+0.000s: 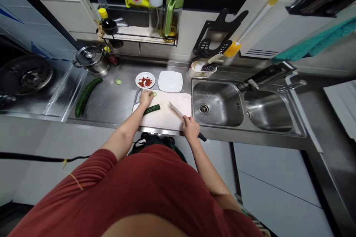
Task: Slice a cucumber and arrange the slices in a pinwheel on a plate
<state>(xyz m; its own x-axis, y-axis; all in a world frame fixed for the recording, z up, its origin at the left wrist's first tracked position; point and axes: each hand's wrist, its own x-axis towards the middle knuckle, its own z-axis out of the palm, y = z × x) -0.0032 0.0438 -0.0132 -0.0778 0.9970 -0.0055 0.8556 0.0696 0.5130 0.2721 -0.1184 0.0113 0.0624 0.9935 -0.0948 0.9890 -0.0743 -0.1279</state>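
My right hand grips the black handle of a kitchen knife, its blade angled over the white cutting board. At the board's upper left, the fingers of my left hand are closed on a small pale-green cucumber end. A cut length of dark green cucumber lies on the board just below that hand, partly covered by my forearm. Behind the board are a small plate with chopped red pieces and a bare white square plate.
On the steel counter to the left lie a whole cucumber and another cut end. A lidded pot stands behind them, near a stove pan. A double sink adjoins the board on the right. Bottles stand on a shelf above.
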